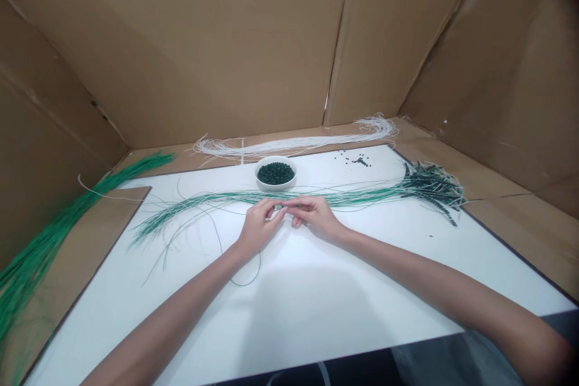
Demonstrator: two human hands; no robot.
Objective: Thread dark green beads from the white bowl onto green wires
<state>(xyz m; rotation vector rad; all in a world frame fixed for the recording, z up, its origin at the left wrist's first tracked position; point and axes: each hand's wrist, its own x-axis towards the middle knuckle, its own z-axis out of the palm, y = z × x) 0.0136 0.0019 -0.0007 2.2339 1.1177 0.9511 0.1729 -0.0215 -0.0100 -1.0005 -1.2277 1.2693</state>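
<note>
My left hand (261, 223) and my right hand (318, 217) meet fingertip to fingertip over the white board, both closed in a pinch. A thin green string (260, 266) loops down from under my left hand and curves back to the left; its end at my fingertips is too small to make out. Just behind my hands lies a long bundle of green and white strings (371, 195), with dark beads massed at its right end (432, 184). Beyond it stands a white bowl (275, 188) full of dark green beads (275, 173).
Loose dark beads (360, 161) are scattered at the back right of the white board (307, 325). A white string bundle (294, 145) lies along the back, and a thick green one (58, 229) at the left. Cardboard walls (253, 42) enclose the back and sides.
</note>
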